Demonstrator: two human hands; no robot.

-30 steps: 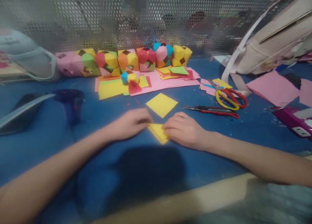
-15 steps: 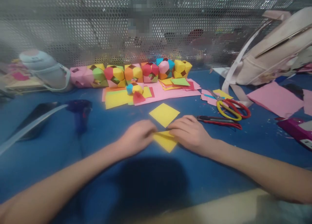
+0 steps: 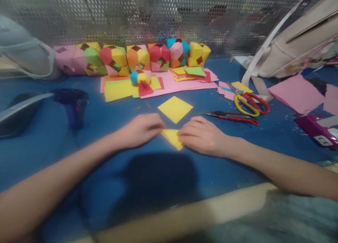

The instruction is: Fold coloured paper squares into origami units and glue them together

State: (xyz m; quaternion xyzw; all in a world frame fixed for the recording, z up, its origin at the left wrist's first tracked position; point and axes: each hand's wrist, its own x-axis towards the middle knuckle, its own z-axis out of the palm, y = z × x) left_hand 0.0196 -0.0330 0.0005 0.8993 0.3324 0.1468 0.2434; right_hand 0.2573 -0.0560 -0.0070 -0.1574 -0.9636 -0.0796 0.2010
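Observation:
Between my hands lies a yellow square of paper [image 3: 173, 137], folded over into a triangle whose point faces me. My left hand [image 3: 142, 128] pinches its left corner, fingers curled. My right hand [image 3: 200, 135] covers the right part of the fold, its fingers pressed together on the paper; the corner under them is hidden. Just beyond sits a flat yellow paper square [image 3: 175, 109], touched by neither hand. A small ball of folded coloured paper [image 3: 142, 81] rests on the sheets farther back.
Behind stand several folded-paper balls [image 3: 138, 58] in a row, before a perforated metal panel [image 3: 113, 21]. Scissors [image 3: 246, 104] and a cutter knife [image 3: 229, 115] lie at right, near a purple power strip [image 3: 317, 130]. A blue glue gun [image 3: 74, 107] is at left; a pale bag [image 3: 295, 45] leans right.
The yellow paper has gone from partly folded, with its flap raised, to a flatter triangle. Both hands stay on it. The whole view has tipped down and shifted a little.

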